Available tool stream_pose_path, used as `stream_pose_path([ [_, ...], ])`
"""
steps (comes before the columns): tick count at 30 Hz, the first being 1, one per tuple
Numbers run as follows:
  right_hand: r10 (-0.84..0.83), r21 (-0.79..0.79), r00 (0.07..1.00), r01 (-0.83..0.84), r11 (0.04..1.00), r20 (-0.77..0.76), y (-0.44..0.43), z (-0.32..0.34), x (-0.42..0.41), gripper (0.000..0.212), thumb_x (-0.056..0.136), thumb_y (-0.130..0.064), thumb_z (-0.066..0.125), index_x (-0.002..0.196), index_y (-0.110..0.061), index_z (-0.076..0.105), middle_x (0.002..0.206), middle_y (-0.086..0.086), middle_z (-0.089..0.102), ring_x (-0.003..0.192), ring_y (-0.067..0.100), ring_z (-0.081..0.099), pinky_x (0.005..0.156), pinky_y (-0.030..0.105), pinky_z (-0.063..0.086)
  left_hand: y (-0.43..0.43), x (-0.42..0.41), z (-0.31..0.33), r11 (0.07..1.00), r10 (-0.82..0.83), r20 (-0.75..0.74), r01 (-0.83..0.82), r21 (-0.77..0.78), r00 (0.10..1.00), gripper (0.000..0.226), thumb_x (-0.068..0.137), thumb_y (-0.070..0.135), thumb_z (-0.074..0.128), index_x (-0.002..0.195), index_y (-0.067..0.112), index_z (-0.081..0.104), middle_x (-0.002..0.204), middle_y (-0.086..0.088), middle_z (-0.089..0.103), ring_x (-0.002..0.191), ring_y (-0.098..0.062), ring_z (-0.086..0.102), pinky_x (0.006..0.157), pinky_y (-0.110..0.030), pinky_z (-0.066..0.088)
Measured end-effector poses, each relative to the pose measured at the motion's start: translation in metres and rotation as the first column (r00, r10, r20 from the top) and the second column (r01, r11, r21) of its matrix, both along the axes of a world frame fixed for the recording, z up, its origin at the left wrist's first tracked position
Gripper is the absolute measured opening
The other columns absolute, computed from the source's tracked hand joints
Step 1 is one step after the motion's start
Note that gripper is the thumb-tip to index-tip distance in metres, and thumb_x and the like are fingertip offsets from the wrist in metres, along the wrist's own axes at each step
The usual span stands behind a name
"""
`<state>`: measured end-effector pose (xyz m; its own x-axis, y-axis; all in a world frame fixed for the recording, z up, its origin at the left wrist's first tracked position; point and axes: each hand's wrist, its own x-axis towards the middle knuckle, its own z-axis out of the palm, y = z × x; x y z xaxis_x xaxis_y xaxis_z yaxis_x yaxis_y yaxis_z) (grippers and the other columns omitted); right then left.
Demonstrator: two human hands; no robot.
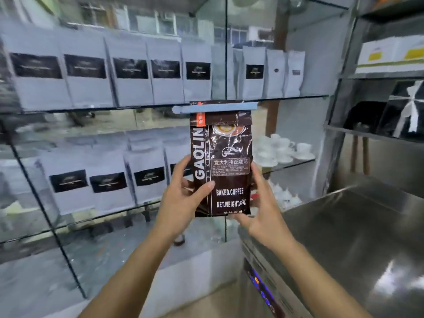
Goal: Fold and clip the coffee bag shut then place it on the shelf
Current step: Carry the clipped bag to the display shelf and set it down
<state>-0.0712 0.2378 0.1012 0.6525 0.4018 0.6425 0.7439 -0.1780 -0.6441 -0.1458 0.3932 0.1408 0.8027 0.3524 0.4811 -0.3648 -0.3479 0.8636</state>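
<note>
A dark brown coffee bag printed GAOLIN and BAKED.COFFEE stands upright in the air in front of glass shelves. A long light-blue clip is clamped across its folded top. My left hand grips the bag's lower left edge, thumb on the front. My right hand holds the lower right side and bottom corner, fingers behind it. The bag's top is level with the edge of the upper glass shelf.
Rows of grey bags with black labels fill the upper and lower glass shelves. White cups and saucers sit on a glass shelf at right. A steel counter lies at lower right, metal racks behind it.
</note>
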Motion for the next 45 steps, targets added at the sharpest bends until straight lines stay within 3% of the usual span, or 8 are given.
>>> stream_pose_path([
  [5, 0.203, 0.043, 0.979, -0.203, 0.978, 0.014, 0.143, 0.03, -0.037, 0.102, 0.067, -0.02, 0.079, 0.127, -0.055, 0.005, 0.127, -0.03, 0.024, 0.114, -0.026, 0.023, 0.093, -0.004, 0.019, 0.128, -0.072, 0.032, 0.976, 0.204, 0.036, -0.206, 0.066, 0.978, 0.056, 0.076, 0.028, 0.069, 0.108, 0.062, 0.037, 0.078, 0.0, 0.057, 0.069, -0.008, 0.068, 0.064, -0.033, 0.057],
  [17, 0.549, 0.103, 0.835, -0.55, 0.829, 0.041, 0.397, 0.082, -0.143, 0.108, 0.065, -0.019, 0.08, 0.126, -0.063, 0.002, 0.132, -0.013, 0.034, 0.121, 0.002, 0.039, 0.101, 0.046, 0.043, 0.334, -0.212, 0.08, 0.8, 0.563, 0.159, -0.583, 0.142, 0.811, 0.054, 0.078, 0.027, 0.067, 0.115, 0.053, 0.037, 0.069, 0.01, 0.056, 0.06, 0.005, 0.061, 0.058, -0.018, 0.053],
  [22, 0.633, 0.087, 0.773, -0.635, 0.768, 0.052, 0.476, 0.106, -0.144, 0.107, 0.066, -0.017, 0.079, 0.133, -0.055, 0.005, 0.136, -0.013, 0.031, 0.126, 0.008, 0.035, 0.104, 0.048, 0.039, 0.403, -0.223, 0.102, 0.766, 0.618, 0.137, -0.632, 0.116, 0.774, 0.06, 0.079, 0.029, 0.067, 0.125, 0.049, 0.034, 0.074, 0.004, 0.055, 0.077, -0.018, 0.065, 0.074, -0.044, 0.058],
  [25, 0.651, 0.092, 0.756, -0.655, 0.75, 0.076, 0.524, 0.124, -0.128, 0.108, 0.063, -0.016, 0.081, 0.136, -0.049, 0.008, 0.141, -0.008, 0.033, 0.126, 0.01, 0.036, 0.101, 0.05, 0.043, 0.446, -0.212, 0.12, 0.747, 0.638, 0.145, -0.654, 0.122, 0.756, 0.06, 0.079, 0.029, 0.066, 0.127, 0.045, 0.033, 0.076, 0.005, 0.054, 0.077, -0.016, 0.062, 0.07, -0.039, 0.057],
  [29, 0.651, 0.082, 0.749, -0.661, 0.746, 0.12, 0.586, 0.156, -0.103, 0.11, 0.063, -0.012, 0.08, 0.139, -0.042, 0.007, 0.146, -0.005, 0.03, 0.124, 0.005, 0.033, 0.101, 0.03, 0.036, 0.505, -0.19, 0.144, 0.714, 0.665, 0.182, -0.688, 0.129, 0.724, 0.065, 0.076, 0.039, 0.068, 0.129, 0.046, 0.031, 0.1, -0.014, 0.06, 0.082, -0.025, 0.064, 0.077, -0.049, 0.055],
  [33, 0.648, 0.068, 0.747, -0.662, 0.747, 0.149, 0.641, 0.187, -0.081, 0.111, 0.062, -0.008, 0.081, 0.141, -0.036, 0.008, 0.148, -0.003, 0.029, 0.127, 0.008, 0.032, 0.1, 0.027, 0.032, 0.559, -0.167, 0.174, 0.734, 0.642, 0.185, -0.667, 0.132, 0.744, 0.071, 0.072, 0.045, 0.068, 0.131, 0.044, 0.029, 0.124, -0.008, 0.056, 0.096, -0.018, 0.063, 0.085, -0.04, 0.054],
  [36, 0.637, 0.073, 0.756, -0.651, 0.756, 0.15, 0.679, 0.202, -0.067, 0.114, 0.061, -0.007, 0.081, 0.14, -0.037, 0.006, 0.145, 0.001, 0.031, 0.128, 0.013, 0.036, 0.104, 0.034, 0.036, 0.595, -0.152, 0.189, 0.754, 0.627, 0.185, -0.649, 0.098, 0.757, 0.065, 0.081, 0.03, 0.065, 0.135, 0.035, 0.029, 0.101, 0.006, 0.055, 0.081, 0.001, 0.057, 0.056, -0.006, 0.05],
  [45, 0.513, 0.044, 0.848, -0.522, 0.852, 0.129, 0.765, 0.218, -0.044, 0.118, 0.054, -0.006, 0.083, 0.13, -0.049, 0.004, 0.139, 0.009, 0.034, 0.123, 0.025, 0.038, 0.099, 0.054, 0.042, 0.683, -0.112, 0.2, 0.815, 0.569, 0.145, -0.578, 0.026, 0.809, 0.065, 0.076, 0.027, 0.068, 0.13, 0.04, 0.034, 0.133, -0.002, 0.051, 0.106, -0.024, 0.059, 0.09, -0.05, 0.05],
])
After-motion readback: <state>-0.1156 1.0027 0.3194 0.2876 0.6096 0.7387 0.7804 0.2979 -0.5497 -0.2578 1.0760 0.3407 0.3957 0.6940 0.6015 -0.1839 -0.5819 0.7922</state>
